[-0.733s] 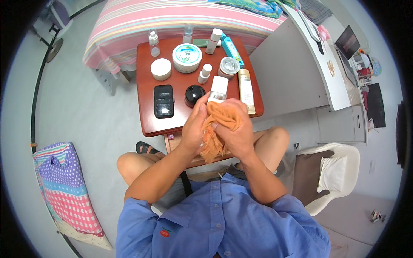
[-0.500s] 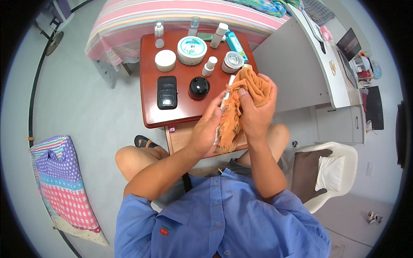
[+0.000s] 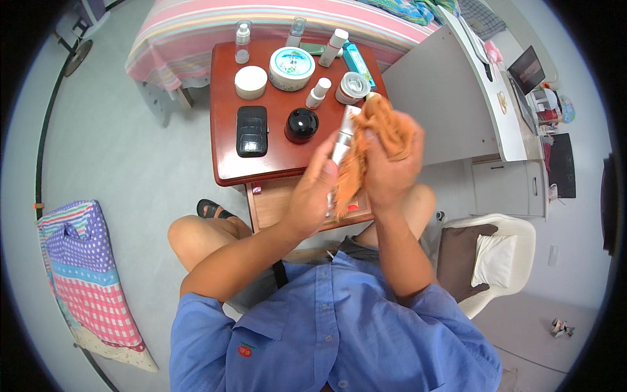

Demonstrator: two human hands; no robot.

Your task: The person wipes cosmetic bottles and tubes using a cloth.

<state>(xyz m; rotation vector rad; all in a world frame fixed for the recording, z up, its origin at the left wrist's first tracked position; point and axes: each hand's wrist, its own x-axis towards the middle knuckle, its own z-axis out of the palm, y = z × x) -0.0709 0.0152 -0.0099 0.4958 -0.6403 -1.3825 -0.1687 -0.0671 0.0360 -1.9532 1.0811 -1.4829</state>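
Note:
My left hand (image 3: 315, 191) is closed around a slim white bottle with a silver band (image 3: 342, 140), held tilted over the table's front edge. In my right hand (image 3: 396, 171) is a bunched orange fringed cloth (image 3: 386, 128), its loose end hanging against the bottle's side. The bottle's lower part is mostly hidden by the cloth and my fingers. Closest beyond my hands stand a glossy black jar (image 3: 302, 125), a small white bottle (image 3: 318, 93) and a clear-lidded jar (image 3: 353, 88). A black case (image 3: 252, 132) lies to the left of the black jar.
The red-brown table (image 3: 225, 166) also bears a wide white tub (image 3: 291, 69), a white round jar (image 3: 251, 83), a pump bottle (image 3: 242, 43), a tall white bottle (image 3: 334, 48) and a blue box (image 3: 357, 65). Below juts an open drawer (image 3: 266, 210). A white chair (image 3: 526, 258) stands right.
The cloth has shifted along the bottle and uncovers more of its upper part. My right hand has moved slightly and is blurred. The whole view has tilted a little.

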